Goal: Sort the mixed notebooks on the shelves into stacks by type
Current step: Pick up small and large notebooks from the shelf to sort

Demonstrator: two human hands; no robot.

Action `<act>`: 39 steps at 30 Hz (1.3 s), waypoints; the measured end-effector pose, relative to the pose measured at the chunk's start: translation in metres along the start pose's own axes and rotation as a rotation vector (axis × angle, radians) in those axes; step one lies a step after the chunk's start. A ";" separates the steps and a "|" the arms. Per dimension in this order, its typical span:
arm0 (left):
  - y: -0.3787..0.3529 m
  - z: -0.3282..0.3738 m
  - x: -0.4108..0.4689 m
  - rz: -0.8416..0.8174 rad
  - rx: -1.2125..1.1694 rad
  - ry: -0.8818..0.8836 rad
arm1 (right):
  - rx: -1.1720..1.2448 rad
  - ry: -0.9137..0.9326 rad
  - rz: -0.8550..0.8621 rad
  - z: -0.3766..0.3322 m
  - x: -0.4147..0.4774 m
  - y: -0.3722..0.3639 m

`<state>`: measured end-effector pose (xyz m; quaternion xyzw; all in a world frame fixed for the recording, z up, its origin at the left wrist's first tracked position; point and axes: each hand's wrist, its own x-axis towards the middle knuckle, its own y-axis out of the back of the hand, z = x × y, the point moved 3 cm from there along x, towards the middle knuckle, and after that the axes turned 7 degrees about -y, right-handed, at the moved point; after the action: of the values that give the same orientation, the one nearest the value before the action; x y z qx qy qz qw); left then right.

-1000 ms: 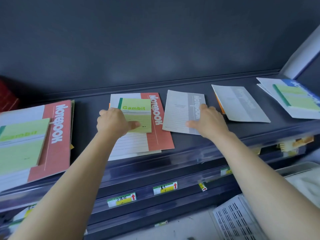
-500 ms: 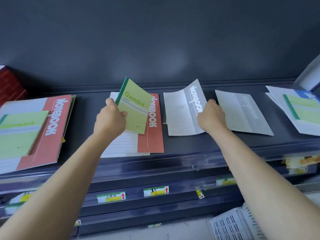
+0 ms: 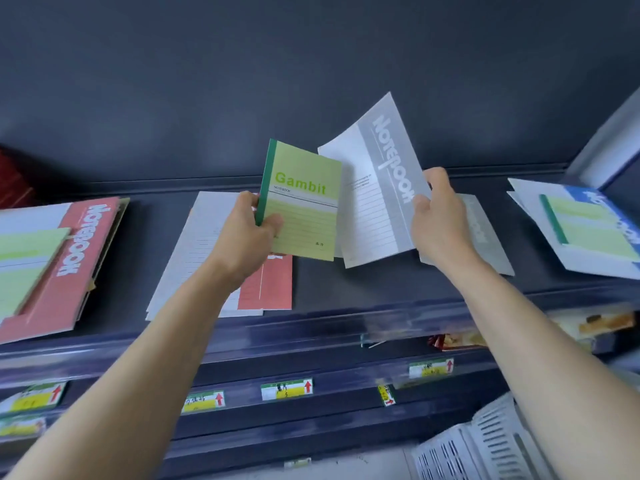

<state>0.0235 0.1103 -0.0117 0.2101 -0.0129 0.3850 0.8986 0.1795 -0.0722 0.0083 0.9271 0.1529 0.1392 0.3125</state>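
The left hand (image 3: 247, 233) is clamped on the green Gambit notebook (image 3: 302, 202) at the lower part of its dark green spine, thumb on the cover and fingers behind. The book is held clear of the shelf (image 3: 346, 292), nearly upright, its long axis running up and down. Directly below and behind it lies the red notebook (image 3: 266, 287), flat on the shelf.

The right hand (image 3: 438, 223) is closed on the right edge of the grey notebook (image 3: 377, 188), which is also lifted off the shelf and tilted, its top leaning up and to the right. Its near edge is just beside the Gambit cover, and the two seem to overlap slightly in this view; whether they touch cannot be told. Behind the right wrist a second grey notebook (image 3: 485, 233) lies flat, close to that hand.

The matching piles are set outward on both sides. A green notebook (image 3: 24, 261) rests on a red one at far left, well apart from the left hand; another green one (image 3: 588, 230) rests on a blue notebook (image 3: 616, 213) at far right. The second grey notebook is judged the nearest like-for-like place for the right hand's load, while the Gambit must be carried sideways either way.
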 end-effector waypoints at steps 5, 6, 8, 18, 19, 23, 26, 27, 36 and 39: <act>-0.031 0.026 -0.001 -0.116 -0.060 -0.117 | -0.040 -0.045 0.167 0.013 -0.030 0.052; -0.039 0.031 -0.003 -0.153 -0.084 -0.141 | -0.037 -0.066 0.211 0.015 -0.042 0.063; -0.048 0.040 -0.011 -0.222 -0.114 -0.171 | -0.033 -0.089 0.289 0.023 -0.062 0.076; -0.103 0.077 -0.094 -0.636 -0.177 -0.291 | -0.266 -0.249 0.563 0.059 -0.199 0.140; -0.114 0.083 -0.105 -0.687 -0.198 -0.299 | -0.286 -0.265 0.590 0.061 -0.216 0.149; -0.159 0.110 -0.158 -0.840 -0.252 -0.347 | -0.425 -0.353 0.716 0.073 -0.283 0.192; -0.185 0.133 -0.203 -0.920 -0.283 -0.415 | -0.492 -0.433 0.810 0.082 -0.332 0.226; -0.193 0.140 -0.217 -0.947 -0.297 -0.428 | -0.508 -0.451 0.839 0.083 -0.348 0.236; -0.255 0.212 -0.371 -1.139 -0.364 -0.519 | -0.529 -0.618 1.070 0.112 -0.502 0.331; -0.275 0.231 -0.428 -1.178 -0.382 -0.520 | -0.530 -0.641 1.105 0.129 -0.549 0.365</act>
<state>-0.0536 -0.4427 0.0178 0.1052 -0.1803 -0.2418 0.9476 -0.2049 -0.6209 0.0472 0.7568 -0.4810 0.0297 0.4416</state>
